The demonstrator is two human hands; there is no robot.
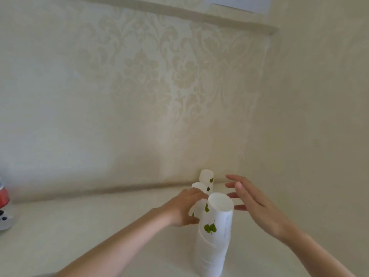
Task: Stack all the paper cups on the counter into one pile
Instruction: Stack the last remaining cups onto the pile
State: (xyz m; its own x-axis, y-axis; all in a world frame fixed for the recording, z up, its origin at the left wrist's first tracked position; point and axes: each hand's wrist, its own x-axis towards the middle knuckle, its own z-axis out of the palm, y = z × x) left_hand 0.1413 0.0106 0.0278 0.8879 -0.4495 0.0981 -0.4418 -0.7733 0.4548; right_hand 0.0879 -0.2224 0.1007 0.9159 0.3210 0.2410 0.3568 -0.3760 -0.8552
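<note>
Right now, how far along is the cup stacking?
Mostly done: a tall pile of upside-down cups stands near the counter's front. The left hand grips a cup behind it; the right hand hovers open. Two cups by the wall remain.

Cream damask-patterned wallpaper (pixel 159 76) filled most of frame; pale counter surface (pixel 79 226) lay below; white panel (pixel 243 3) sat at upper right.

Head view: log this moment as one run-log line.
left hand: reaching among loose cups behind pile | right hand: open, empty, beside pile | cup pile: upside down, upright on counter | stacking unfinished
</note>
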